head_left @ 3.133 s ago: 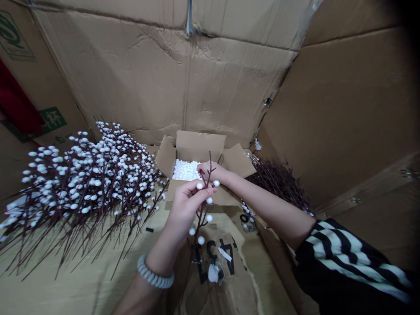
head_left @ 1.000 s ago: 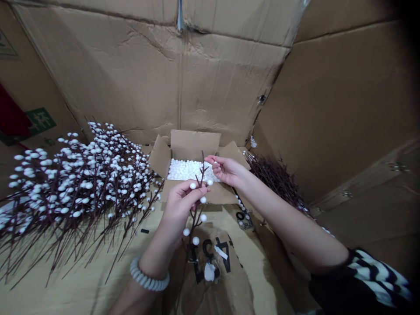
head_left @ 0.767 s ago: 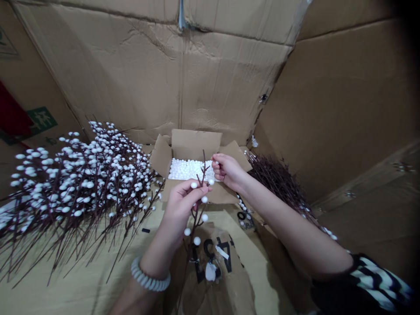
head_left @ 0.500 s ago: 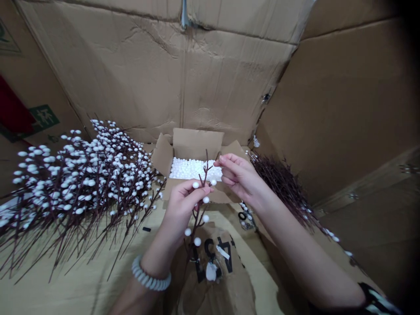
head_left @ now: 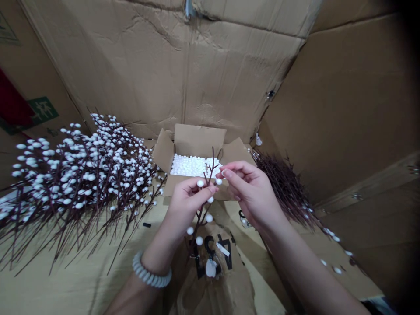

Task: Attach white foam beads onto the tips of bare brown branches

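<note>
While left hand (head_left: 187, 208) clamps berry branch (head_left: 202, 210) above carton (head_left: 200, 136), fingers curled shut, right hand (head_left: 251, 192), nearer than moments earlier, pinches top berry (head_left: 223, 173), fingertips half hiding it; foam beads (head_left: 190, 166) behind; branch pile (head_left: 82, 175) left.

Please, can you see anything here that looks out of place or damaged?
Yes. Two white balls seem to lie loose on the cardboard at lower right, apart from the bare twig pile, so they look dropped. The cardboard below the hands is also torn, near its black printed numbers.
</note>
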Tool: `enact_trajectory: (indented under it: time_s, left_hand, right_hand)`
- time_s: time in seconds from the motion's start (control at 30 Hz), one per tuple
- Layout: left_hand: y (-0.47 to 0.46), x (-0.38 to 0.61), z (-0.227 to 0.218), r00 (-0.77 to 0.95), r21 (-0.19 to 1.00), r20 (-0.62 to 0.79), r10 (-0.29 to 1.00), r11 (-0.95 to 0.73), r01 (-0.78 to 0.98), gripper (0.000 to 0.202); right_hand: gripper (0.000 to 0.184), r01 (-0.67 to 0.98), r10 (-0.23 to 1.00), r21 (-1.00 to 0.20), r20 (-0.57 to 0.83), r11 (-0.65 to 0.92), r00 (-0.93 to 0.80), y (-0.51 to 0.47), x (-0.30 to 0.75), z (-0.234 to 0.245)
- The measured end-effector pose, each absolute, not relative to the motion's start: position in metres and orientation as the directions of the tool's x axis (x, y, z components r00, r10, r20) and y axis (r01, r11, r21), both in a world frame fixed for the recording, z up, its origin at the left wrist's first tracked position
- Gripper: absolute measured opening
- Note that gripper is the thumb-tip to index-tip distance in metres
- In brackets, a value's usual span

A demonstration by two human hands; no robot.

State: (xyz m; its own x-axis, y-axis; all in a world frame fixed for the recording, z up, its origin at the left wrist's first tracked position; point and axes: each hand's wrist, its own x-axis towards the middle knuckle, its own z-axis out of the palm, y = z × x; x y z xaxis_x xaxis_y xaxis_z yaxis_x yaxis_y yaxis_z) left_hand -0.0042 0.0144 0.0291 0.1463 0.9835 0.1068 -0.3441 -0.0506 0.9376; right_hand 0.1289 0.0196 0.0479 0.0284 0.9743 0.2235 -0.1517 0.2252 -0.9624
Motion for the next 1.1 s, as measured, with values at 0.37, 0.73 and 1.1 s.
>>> enact_trajectory:
  time_s: [0.37,0.73,1.1]
  left_hand:
    - [0.014,-0.004,0.027,0.121,0.947,0.125,0.985,-0.082,-0.311,0.014]
    - [0.013,-0.005,0.028,0.065,0.96,0.166,0.984,-0.146,-0.239,0.015]
    - [0.011,-0.005,0.025,0.073,0.959,0.246,0.966,-0.232,-0.164,0.019]
  right_hand:
    - [0.009,-0.03,0.941,-0.94,0.337,0.338,0.038,0.021,0.131,0.034]
    - [0.011,-0.092,0.953,-0.951,0.285,0.294,0.104,0.016,0.124,0.033]
    - [0.008,-0.151,0.96,-0.95,0.256,0.272,0.117,0.013,0.121,0.031]
